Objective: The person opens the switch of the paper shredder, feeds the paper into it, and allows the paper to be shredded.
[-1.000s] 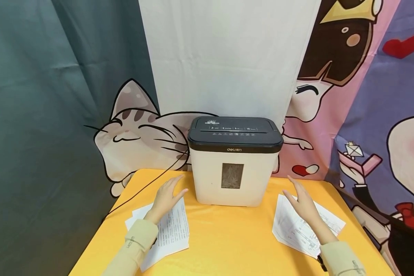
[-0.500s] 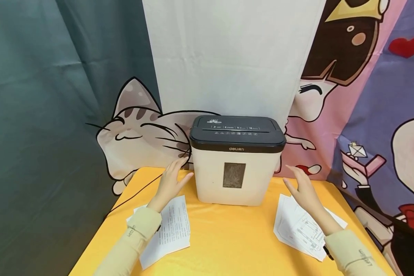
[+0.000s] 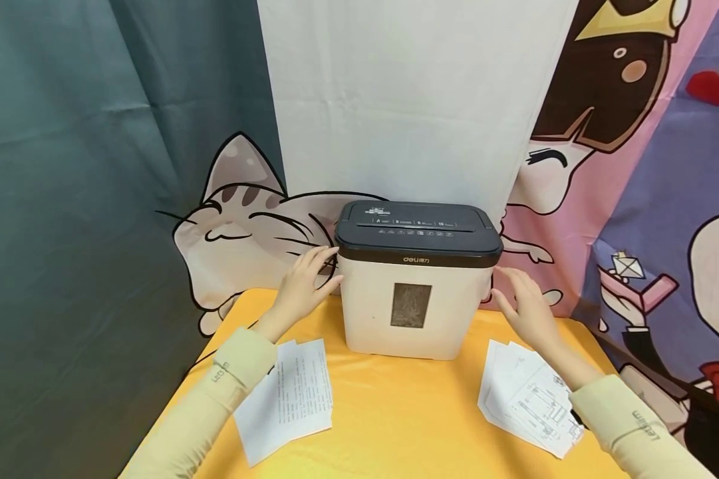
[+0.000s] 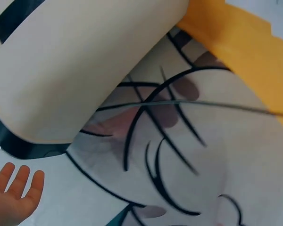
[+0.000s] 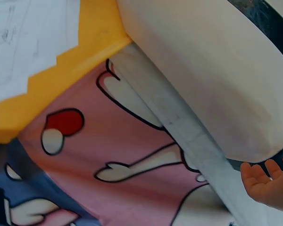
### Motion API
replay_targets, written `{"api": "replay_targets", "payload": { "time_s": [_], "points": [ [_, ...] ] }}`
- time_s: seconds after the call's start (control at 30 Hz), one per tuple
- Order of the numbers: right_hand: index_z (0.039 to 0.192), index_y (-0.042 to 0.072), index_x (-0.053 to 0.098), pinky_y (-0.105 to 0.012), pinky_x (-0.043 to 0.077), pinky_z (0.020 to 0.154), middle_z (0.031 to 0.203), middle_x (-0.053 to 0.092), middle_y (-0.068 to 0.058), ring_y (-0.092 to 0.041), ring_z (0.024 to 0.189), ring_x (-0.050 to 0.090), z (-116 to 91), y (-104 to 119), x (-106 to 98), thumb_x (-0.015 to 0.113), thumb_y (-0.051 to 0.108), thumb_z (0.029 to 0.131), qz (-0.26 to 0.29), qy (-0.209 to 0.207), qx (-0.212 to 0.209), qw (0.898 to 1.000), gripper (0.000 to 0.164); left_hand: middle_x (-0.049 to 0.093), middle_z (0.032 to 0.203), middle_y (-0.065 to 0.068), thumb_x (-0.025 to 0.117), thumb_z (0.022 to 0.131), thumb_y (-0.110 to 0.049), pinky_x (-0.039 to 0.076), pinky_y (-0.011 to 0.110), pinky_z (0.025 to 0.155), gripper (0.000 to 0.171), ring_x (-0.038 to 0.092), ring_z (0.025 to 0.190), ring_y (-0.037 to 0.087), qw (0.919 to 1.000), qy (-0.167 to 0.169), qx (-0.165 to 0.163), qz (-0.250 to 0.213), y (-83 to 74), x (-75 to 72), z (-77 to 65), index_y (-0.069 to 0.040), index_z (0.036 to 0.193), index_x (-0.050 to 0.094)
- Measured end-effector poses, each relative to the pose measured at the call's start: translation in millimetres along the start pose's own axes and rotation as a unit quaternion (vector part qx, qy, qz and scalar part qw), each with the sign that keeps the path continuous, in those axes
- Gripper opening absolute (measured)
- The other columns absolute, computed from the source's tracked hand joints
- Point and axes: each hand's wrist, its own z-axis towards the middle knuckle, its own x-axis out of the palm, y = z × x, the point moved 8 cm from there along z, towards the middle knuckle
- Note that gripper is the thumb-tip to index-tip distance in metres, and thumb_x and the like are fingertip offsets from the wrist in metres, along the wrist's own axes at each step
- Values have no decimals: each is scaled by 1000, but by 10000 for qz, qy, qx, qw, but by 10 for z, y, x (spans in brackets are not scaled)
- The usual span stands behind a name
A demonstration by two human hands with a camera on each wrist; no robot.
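A paper shredder (image 3: 449, 299) with a white bin and black lid (image 3: 419, 243) stands upright at the back of the table. My left hand (image 3: 299, 286) is at the lid's left edge, fingers extended and thumb apart; whether the fingertips touch it, I cannot tell. On the other side, my right hand (image 3: 527, 313) is raised beside the bin, just below the lid's right edge, palm towards it. In the right wrist view the right fingertips (image 5: 269, 170) appear close to the dark lid. Nothing is held in either hand.
Printed sheets (image 3: 302, 392) lie on the yellow tablecloth (image 3: 401, 419) at left, partly under the left forearm. More sheets with line drawings (image 3: 529, 402) lie at right. A thin dark cable (image 4: 212, 103) runs left from the shredder. Patterned curtains (image 3: 395, 100) hang behind.
Both hands have risen towards the shredder's lid, the left more clearly, from above the papers up to the lid's edge. The head view has shifted slightly; the papers stay on the table.
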Motion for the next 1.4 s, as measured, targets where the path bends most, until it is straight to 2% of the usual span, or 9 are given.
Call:
{"api": "replay_targets", "payload": {
  "time_s": [0.3, 0.57, 0.63, 0.8, 0.97, 1.1, 1.2, 1.3, 1.4],
  "points": [
    [125, -6, 50, -62, 34, 96, 124, 51, -28, -45, 117, 44, 306, 207, -164, 62, 3, 88, -91, 164, -229, 9996, 40, 52, 132, 12, 62, 91, -31, 42, 50, 100, 48, 50, 122, 31, 9991, 376, 169, 80, -224, -112, 333, -14, 134, 51],
    [124, -6, 53, -59, 34, 99, 123, 51, -26, -44, 115, 45, 589, 297, -160, 56, 9, 93, -349, 545, -246, 9976, 34, 52, 133, 11, 58, 93, -35, 44, 49, 97, 49, 51, 121, 31, 9912, 778, 684, 819, -469, -81, 645, -15, 136, 49],
    [123, -6, 54, -58, 35, 98, 122, 52, -26, -44, 114, 46, 654, 303, -139, 55, 9, 94, -462, 597, -261, 9968, 33, 53, 132, 10, 57, 93, -35, 44, 48, 96, 48, 51, 120, 30, 9897, 851, 724, 898, -505, -64, 718, -15, 136, 49],
    [121, -7, 55, -57, 35, 99, 118, 53, -27, -44, 112, 47, 832, 309, -50, 54, 10, 95, -744, 792, -310, 9936, 31, 52, 134, 10, 55, 95, -35, 44, 48, 96, 48, 50, 121, 30, 9857, 1200, 634, 1004, -571, 10, 882, -15, 137, 47],
    [121, -8, 54, -58, 33, 101, 122, 50, -30, -47, 114, 45, 991, 238, 30, 52, 14, 95, -1104, 1313, -29, 9852, 34, 51, 134, 10, 54, 95, -35, 44, 46, 95, 48, 50, 121, 29, 9801, 1445, 489, 1268, -600, 114, 1056, -16, 138, 46],
    [123, -10, 51, -58, 33, 103, 125, 48, -32, -49, 117, 43, 1072, 149, 116, 50, 18, 96, -1424, 1684, 224, 9751, 38, 52, 134, 9, 53, 96, -36, 45, 45, 94, 48, 50, 121, 28, 9800, 1451, 253, 1340, -546, 197, 1188, -17, 139, 45],
    [125, -9, 49, -59, 34, 101, 127, 47, -32, -50, 118, 42, 1125, 110, 193, 49, 19, 97, -1537, 1855, 327, 9700, 39, 51, 136, 9, 50, 97, -36, 44, 45, 97, 47, 49, 123, 29, 9814, 1504, -76, 1190, -464, 260, 1262, -17, 140, 44],
    [125, -9, 49, -60, 35, 99, 127, 47, -32, -50, 117, 44, 1183, 114, 272, 47, 17, 98, -1537, 2045, 263, 9664, 37, 50, 137, 9, 50, 97, -36, 44, 45, 99, 49, 50, 123, 29, 9785, 1683, -249, 1165, -409, 353, 1314, -17, 141, 41],
    [124, -10, 50, -59, 36, 100, 126, 48, -32, -49, 116, 46, 1242, 155, 344, 45, 13, 99, -1492, 2229, 17, 9634, 34, 49, 137, 9, 50, 97, -37, 44, 44, 98, 51, 50, 121, 28, 9707, 1985, -212, 1335, -401, 477, 1346, -18, 143, 39]
  ]
}}
